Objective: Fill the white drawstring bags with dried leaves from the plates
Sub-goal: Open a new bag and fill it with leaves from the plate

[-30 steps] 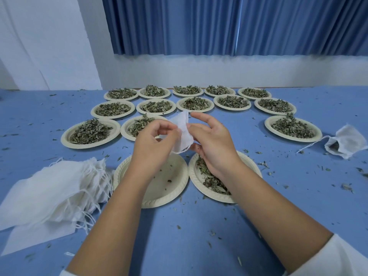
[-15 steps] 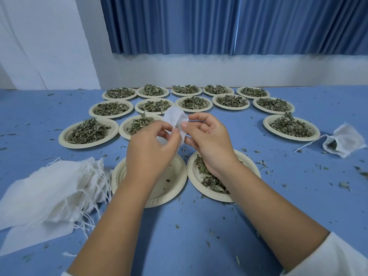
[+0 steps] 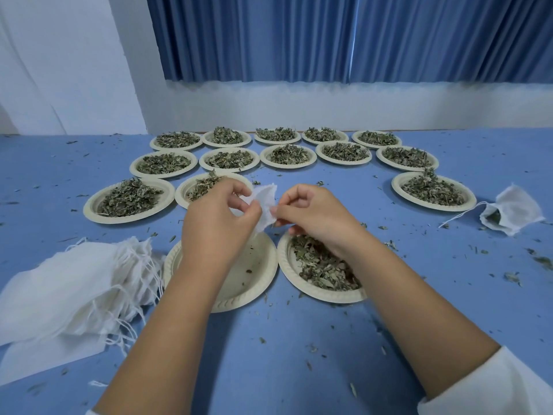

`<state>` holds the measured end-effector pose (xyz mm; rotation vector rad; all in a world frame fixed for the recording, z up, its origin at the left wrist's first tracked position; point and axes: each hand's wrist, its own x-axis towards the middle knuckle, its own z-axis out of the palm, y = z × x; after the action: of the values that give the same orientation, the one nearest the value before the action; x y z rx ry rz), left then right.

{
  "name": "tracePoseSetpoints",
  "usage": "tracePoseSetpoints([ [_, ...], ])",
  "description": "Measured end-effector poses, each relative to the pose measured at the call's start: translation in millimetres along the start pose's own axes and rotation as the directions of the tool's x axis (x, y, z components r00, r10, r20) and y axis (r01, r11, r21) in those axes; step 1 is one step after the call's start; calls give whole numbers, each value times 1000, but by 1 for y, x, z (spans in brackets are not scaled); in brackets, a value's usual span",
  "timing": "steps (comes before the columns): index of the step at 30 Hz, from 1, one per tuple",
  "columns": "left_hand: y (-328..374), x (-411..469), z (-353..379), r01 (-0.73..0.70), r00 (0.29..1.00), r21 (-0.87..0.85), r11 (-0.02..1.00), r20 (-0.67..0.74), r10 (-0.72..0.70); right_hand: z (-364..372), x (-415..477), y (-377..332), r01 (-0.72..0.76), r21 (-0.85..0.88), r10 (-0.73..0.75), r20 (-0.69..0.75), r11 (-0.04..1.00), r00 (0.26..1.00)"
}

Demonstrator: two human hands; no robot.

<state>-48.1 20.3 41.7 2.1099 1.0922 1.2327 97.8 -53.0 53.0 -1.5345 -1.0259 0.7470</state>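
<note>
Left hand (image 3: 220, 223) and right hand (image 3: 311, 217) held one white drawstring bag (image 3: 264, 205) between them, above the blue table (image 3: 299, 339). Each hand pinched an edge of the bag with thumb and curled fingers. Just below were a nearly bare plate (image 3: 248, 283) and, to its right, a plate (image 3: 329, 296) of dried leaves (image 3: 321, 268). A stack of unfilled bags (image 3: 65, 283) lay far left. A bag with leaves inside (image 3: 508, 209) lay far right.
</note>
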Motion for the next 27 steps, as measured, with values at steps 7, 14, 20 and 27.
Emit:
tracePoseSetpoints([
  [7, 0, -3, 12, 35, 992, -4, 999, 123, -35, -61, -3, 5, 104, -614, -77, 70, 782, 995],
  [14, 3, -12, 25, 17, 990, -11, 1000, 140, -16, -73, -14, 11, 60, -739, 111, 179, 671, 978],
  [20, 6, -16, 27, 33, 993, -41, 999, 118, -28, -64, -10, 17, 122, -787, 35, 179, 605, 983],
  [27, 7, -17, 28, 39, 992, -44, 998, 118, -34, -65, -12, 16, 138, -719, 17, 204, 681, 979],
])
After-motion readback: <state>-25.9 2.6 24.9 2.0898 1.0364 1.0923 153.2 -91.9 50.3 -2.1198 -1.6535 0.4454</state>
